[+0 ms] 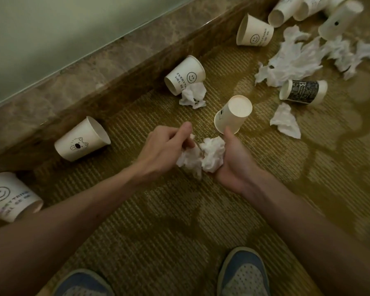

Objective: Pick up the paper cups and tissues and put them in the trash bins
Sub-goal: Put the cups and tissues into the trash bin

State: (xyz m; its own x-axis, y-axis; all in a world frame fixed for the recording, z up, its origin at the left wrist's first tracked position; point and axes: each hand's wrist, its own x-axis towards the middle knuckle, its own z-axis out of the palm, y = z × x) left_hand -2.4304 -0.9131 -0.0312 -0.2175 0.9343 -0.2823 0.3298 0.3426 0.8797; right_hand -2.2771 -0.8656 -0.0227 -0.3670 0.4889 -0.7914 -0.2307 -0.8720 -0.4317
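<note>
White crumpled tissue (213, 154) cupped in right hand (233, 165), second tissue (189, 161) pinched by left hand (169, 146), centre frame, paper cups (185, 75) strewn across carpet (158, 221).

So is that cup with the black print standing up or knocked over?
Knocked over. The black-printed paper cup lies on its side on the carpet, printed wall facing up, beside crumpled tissues.
</note>
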